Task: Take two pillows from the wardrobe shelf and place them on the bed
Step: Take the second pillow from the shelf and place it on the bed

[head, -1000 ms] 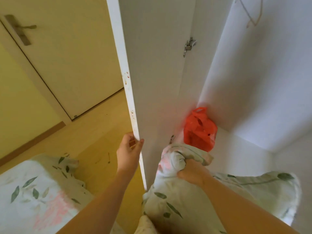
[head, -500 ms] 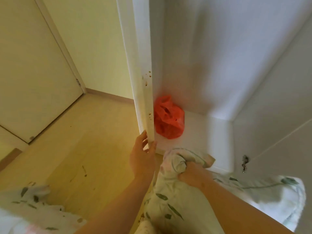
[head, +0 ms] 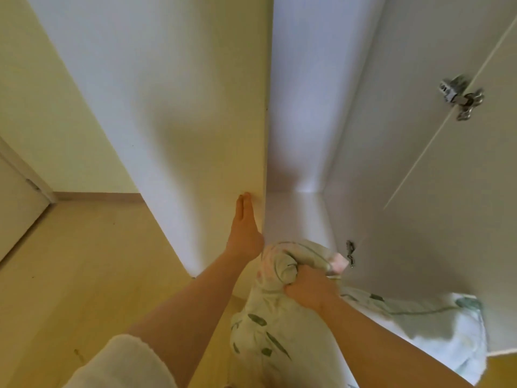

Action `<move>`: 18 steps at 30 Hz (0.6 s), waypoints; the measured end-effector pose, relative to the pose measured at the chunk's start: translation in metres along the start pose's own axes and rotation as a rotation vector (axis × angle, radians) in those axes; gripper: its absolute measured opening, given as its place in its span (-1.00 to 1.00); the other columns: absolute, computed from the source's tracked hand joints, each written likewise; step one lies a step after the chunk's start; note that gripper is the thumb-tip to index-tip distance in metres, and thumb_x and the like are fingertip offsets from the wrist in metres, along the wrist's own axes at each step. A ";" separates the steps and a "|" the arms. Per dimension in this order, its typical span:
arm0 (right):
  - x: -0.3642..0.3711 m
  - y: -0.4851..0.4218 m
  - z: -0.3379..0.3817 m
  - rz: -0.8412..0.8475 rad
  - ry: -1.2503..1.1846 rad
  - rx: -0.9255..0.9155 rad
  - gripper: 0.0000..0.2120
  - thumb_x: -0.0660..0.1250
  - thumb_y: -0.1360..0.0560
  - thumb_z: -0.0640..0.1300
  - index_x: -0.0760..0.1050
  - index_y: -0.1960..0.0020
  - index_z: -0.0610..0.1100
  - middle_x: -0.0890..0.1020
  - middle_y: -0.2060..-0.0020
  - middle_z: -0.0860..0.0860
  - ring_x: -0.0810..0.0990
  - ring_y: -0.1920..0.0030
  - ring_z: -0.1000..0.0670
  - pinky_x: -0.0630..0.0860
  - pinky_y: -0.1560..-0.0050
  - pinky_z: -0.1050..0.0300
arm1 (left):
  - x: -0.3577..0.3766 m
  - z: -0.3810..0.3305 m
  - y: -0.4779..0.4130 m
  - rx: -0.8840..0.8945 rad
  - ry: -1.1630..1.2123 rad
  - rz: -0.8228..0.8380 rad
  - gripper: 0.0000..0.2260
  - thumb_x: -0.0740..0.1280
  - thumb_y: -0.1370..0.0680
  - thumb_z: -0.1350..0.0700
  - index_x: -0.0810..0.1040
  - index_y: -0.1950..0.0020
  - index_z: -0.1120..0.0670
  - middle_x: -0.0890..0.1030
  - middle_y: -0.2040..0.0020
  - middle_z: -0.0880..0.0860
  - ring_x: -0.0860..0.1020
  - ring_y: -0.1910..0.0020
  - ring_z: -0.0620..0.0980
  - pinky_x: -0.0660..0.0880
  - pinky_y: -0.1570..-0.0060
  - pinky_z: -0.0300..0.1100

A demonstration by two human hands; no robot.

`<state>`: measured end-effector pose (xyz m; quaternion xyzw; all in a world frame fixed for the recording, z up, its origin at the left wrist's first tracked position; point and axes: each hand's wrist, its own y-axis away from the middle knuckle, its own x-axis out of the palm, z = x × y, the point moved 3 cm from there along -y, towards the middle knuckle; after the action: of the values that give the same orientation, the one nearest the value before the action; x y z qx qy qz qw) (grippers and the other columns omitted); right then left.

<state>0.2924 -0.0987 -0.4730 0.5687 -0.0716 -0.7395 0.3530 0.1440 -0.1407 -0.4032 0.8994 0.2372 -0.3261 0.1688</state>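
My right hand grips a bunched corner of a white pillow with green leaf print, which hangs low in front of me at the bottom centre and stretches off to the lower right. My left hand lies flat with straight fingers against the outer face of the white wardrobe door, near its free edge. The door stands almost closed, leaving a narrow gap onto the bare white wardrobe floor. The bed and the other pillow are out of view.
The right wardrobe door stands open, with metal hinges on its inner face. Light wooden flooring spreads to the left. A room door sits at the far left, beside a cream wall with a skirting board.
My left hand went from holding the door's edge to pressing flat on its face, and the door has swung nearly closed, hiding the red bag. My right hand keeps its grip on the pillow.
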 end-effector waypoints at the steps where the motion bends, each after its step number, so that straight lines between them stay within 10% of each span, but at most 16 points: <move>1: -0.001 -0.003 -0.002 -0.008 -0.015 -0.004 -0.72 0.19 -0.48 -0.05 0.48 -0.12 -0.13 0.58 -0.03 -0.11 0.57 -0.09 -0.14 0.46 0.02 0.06 | 0.002 -0.004 -0.010 0.002 -0.003 0.007 -0.23 0.16 -0.49 0.44 -0.25 -0.52 0.14 -0.25 -0.55 0.07 -0.05 -0.55 0.09 0.10 -0.48 -0.12; 6: -0.019 -0.016 -0.013 -0.043 -0.069 -0.038 -0.85 0.15 -0.47 -0.04 0.46 0.23 0.03 0.62 0.04 -0.06 0.60 -0.04 -0.12 0.56 -0.07 -0.07 | 0.012 -0.008 -0.041 -0.073 -0.062 0.036 -0.18 0.16 -0.48 0.41 -0.30 -0.51 -0.01 -0.32 -0.53 0.03 0.16 -0.47 0.25 0.36 -0.32 0.11; 18: -0.042 -0.041 -0.013 -0.010 -0.079 -0.006 -0.76 0.18 -0.47 -0.05 0.52 -0.04 -0.11 0.53 0.12 -0.03 0.58 -0.07 -0.13 0.56 -0.06 -0.06 | 0.014 -0.010 -0.090 -0.115 -0.149 0.026 -0.20 0.06 -0.49 0.40 -0.33 -0.49 -0.14 -0.36 -0.53 -0.01 0.12 -0.49 0.22 0.36 -0.30 0.08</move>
<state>0.2905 -0.0388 -0.4655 0.5384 -0.0803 -0.7632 0.3481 0.1104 -0.0572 -0.4184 0.8645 0.2306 -0.3756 0.2417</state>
